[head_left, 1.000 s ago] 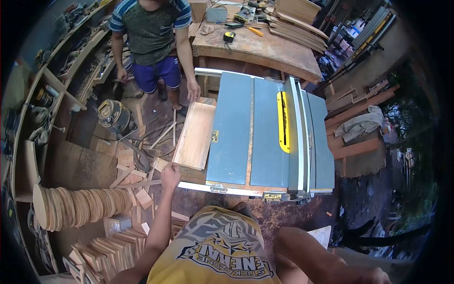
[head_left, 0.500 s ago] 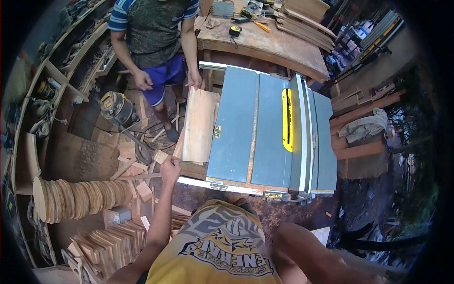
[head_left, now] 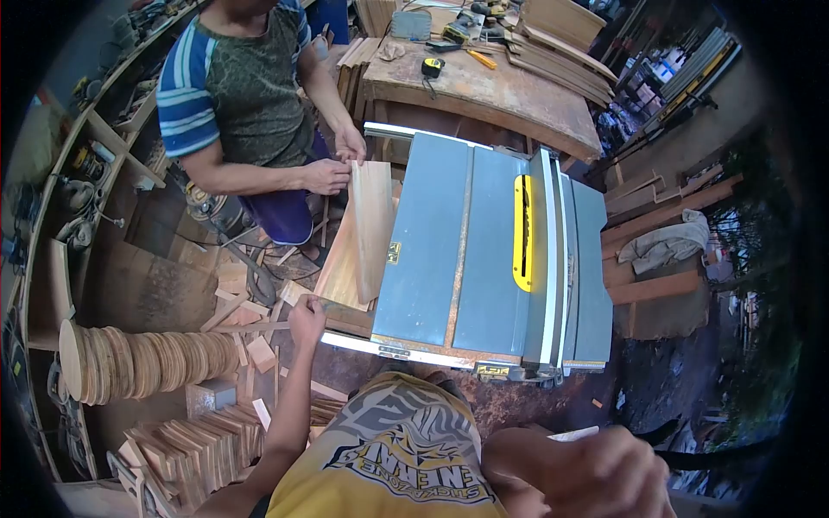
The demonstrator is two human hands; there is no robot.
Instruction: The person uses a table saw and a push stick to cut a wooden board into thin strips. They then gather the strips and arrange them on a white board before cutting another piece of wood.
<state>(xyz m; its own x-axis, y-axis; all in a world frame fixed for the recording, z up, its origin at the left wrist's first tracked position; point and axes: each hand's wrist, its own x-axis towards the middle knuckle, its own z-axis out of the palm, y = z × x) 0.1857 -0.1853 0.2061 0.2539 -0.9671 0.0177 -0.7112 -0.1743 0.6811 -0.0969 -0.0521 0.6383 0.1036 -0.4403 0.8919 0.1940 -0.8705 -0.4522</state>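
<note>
My left hand [head_left: 306, 321] is closed on the near left corner of a flat wooden board [head_left: 338, 274], beside the table saw [head_left: 423, 259]. A second wooden board [head_left: 373, 229] stands tilted over it, against the saw's left side. A co-worker's two hands [head_left: 338, 168] hold this board's far end. Close to the camera, at the lower right, my right hand [head_left: 617, 475] is curled, with its fingers bent under. Whatever it may hold is hidden.
The saw's blade slot lies in a yellow insert [head_left: 522, 233], left of the fence [head_left: 550, 259]. A workbench [head_left: 484, 95] behind carries a tape measure [head_left: 432, 66] and stacked boards. Round wooden discs [head_left: 147, 363], cut pieces [head_left: 194, 449] and offcuts lie at left. A vacuum [head_left: 207, 203] stands near the co-worker.
The co-worker has leaned in and brought both hands to the far end of the upper board, which is now tilted up. My right hand has come into view at the lower right.
</note>
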